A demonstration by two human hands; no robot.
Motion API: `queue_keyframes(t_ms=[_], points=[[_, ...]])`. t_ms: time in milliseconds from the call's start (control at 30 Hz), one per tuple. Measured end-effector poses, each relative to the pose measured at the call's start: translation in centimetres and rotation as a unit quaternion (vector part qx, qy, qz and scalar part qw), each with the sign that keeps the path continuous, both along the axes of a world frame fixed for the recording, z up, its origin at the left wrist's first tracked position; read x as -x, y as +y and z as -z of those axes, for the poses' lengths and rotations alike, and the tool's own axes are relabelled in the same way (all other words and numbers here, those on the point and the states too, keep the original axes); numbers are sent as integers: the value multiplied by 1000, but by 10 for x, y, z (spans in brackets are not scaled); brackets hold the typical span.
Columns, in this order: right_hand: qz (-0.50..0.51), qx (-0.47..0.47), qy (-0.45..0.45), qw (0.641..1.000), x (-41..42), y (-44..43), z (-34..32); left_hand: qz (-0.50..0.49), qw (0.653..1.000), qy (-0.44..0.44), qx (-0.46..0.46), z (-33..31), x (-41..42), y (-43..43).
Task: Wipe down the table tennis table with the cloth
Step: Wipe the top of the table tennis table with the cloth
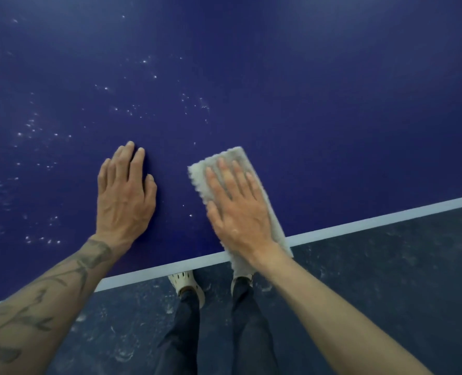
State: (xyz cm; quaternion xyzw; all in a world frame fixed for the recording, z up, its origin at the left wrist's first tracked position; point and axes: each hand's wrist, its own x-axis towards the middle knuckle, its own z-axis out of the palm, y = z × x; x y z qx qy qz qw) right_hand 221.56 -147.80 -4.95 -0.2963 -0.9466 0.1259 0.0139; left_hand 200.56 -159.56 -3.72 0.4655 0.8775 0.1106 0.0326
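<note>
The bare right forearm [332,301] and the tattooed left forearm [35,301] reach in from the bottom of the view, closest of all; the right hand [240,212] lies flat, fingers straight and spread, pressing the pale grey, fluffy rectangular cloth [232,156] down onto the dark blue table tennis table [332,104]; no finger curls round the cloth, so only the palm's pressure holds it. The cloth sits at the table's near edge, its far end well onto the blue, its near end hanging over the white edge line [386,216]; just beside it on the left, not touching it, the left hand [127,196] rests flat on bare surface, fingers straight, holding nothing, apparently as a brace.

Outward from there, the blue to the right of and beyond the cloth looks even and unmarked; many small white specks [132,112] dot the surface ahead of and to the left of the left hand, with a couple between the hands; I judge the wiping partly done, the speckled left stretch yet to be covered.

Below the edge lie a dark mottled floor [400,280], dark trousers [186,334] and pale perforated shoes [185,282].
</note>
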Motion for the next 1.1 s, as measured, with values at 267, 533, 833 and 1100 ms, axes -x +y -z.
queue_keyframes(t_ms=[267,533,833,1100], points=[[226,2,-19,974,44,17,-4,27,999,-6,-19,11,13,-12],[71,7,-8,997,14,-40,-1,27,999,-12,-32,11,14,-14],[203,-3,8,979,99,-44,2,37,998,-20,-40,7,19,-14],[154,4,-45,987,34,-42,-5,38,999,-6,-28,8,58,-13]])
